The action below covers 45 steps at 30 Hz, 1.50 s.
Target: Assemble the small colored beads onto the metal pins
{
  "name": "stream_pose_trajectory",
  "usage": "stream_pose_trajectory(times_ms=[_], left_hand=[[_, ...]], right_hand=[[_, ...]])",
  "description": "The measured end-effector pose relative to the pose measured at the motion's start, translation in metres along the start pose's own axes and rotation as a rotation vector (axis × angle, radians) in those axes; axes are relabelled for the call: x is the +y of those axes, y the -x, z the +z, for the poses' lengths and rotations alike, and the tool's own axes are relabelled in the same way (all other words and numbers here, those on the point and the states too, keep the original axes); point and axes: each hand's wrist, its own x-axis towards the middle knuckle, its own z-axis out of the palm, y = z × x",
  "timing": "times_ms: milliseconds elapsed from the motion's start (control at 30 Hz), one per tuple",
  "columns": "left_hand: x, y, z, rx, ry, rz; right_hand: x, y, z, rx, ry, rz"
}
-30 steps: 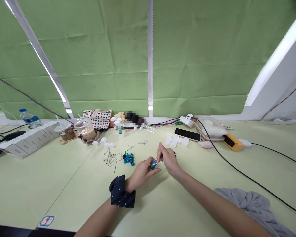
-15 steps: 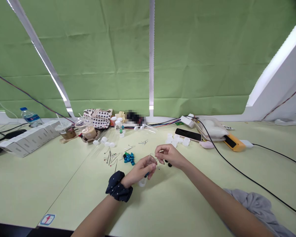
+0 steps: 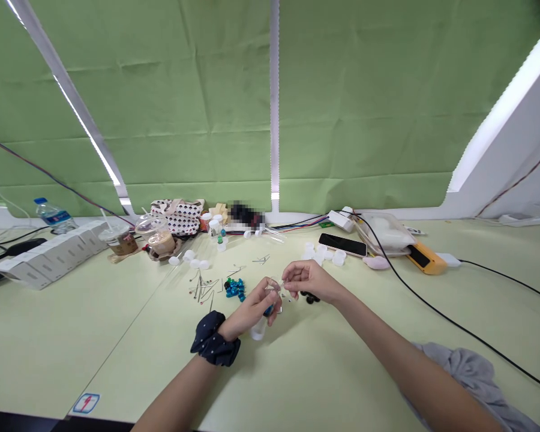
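Observation:
My left hand [image 3: 263,300] is curled round a small clear plastic container, with a bit of dark blue showing between the fingers. Below that hand, a whitish translucent cylinder [image 3: 258,329] shows, partly hidden; whether it is held or standing on the table I cannot tell. My right hand [image 3: 308,281] is closed in a pinch right beside the left fingertips, and what it pinches is too small to name. Shiny blue small parts [image 3: 235,289] lie in a pile left of my left hand. Black round pieces [image 3: 310,297] lie beneath my right hand.
Thin metal rods [image 3: 201,287] and white caps [image 3: 338,257] lie scattered about. Farther back are a phone [image 3: 342,245], a yellow device [image 3: 425,259] and drink cups [image 3: 162,240]. White boxes [image 3: 49,255] line the left. A black cable [image 3: 432,307] crosses the right side.
The thin rod-like thing at my right fingertips shows less clearly now. My left fingers have shifted slightly round the clear container, and more black pieces show under my right hand.

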Motion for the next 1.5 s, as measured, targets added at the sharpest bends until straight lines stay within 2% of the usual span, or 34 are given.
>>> stream_pose_trajectory(times_ms=[200, 433, 733, 1033, 1367, 1433, 1500], left_hand=[[0.003, 0.002, 0.000, -0.124, -0.040, -0.042], [0.001, 0.001, -0.002, -0.124, -0.011, -0.026], [0.001, 0.001, -0.005, -0.134, -0.059, -0.021], [0.001, 0.002, -0.007, -0.159, -0.085, -0.033], [-0.002, 0.000, -0.003, -0.082, -0.065, -0.009], [-0.003, -0.002, -0.005, -0.037, -0.046, 0.001], [-0.004, -0.004, -0.009, 0.058, -0.032, 0.019]], right_hand=[[-0.005, -0.001, -0.004, 0.193, 0.007, -0.111], [0.003, -0.005, 0.013, 0.212, 0.084, -0.125], [0.010, -0.005, 0.010, 0.199, -0.041, -0.110], [0.011, -0.006, 0.013, 0.224, -0.023, -0.109], [0.027, -0.007, 0.027, 0.328, 0.133, -0.185], [0.033, -0.009, 0.026, 0.395, 0.134, -0.191], [0.040, -0.010, 0.023, 0.459, 0.168, -0.159]])
